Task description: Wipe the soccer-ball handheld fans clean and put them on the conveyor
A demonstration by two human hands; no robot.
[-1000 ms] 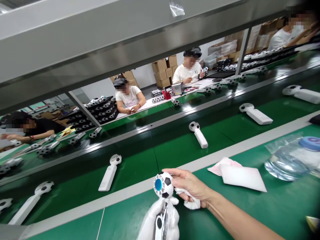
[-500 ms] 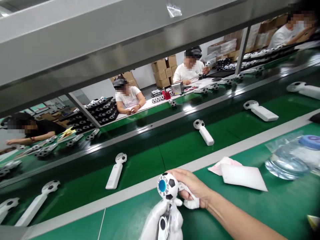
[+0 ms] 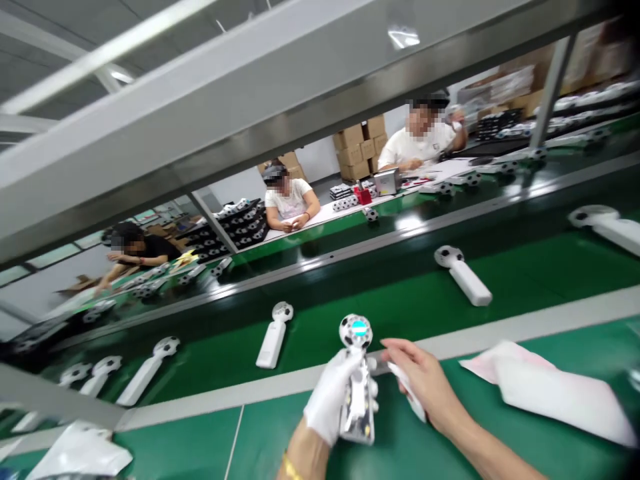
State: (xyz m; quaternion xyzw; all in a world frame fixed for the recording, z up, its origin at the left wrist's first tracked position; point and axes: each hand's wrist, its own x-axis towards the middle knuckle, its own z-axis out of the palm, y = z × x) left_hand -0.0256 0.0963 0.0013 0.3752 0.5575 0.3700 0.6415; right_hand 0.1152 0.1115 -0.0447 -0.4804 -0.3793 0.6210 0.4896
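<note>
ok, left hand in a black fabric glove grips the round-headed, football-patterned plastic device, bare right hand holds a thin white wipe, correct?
Wrong glove colour: the head view shows a white fabric glove on the left hand. It grips the football-patterned device; the bare right hand holds the white wipe.

LIGHT: ceiling strip (image 3: 107, 55) | GLARE: metal rail (image 3: 300, 267) (whitish patches) | BLUR: white sheet (image 3: 565, 400), right edge | top-right corner dark

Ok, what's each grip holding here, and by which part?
The gloved left grip holds a soccer-ball-headed device around the upper handle, just below its round head. The bare right grip holds a white cloth or tissue; by which part cannot be told.
</note>
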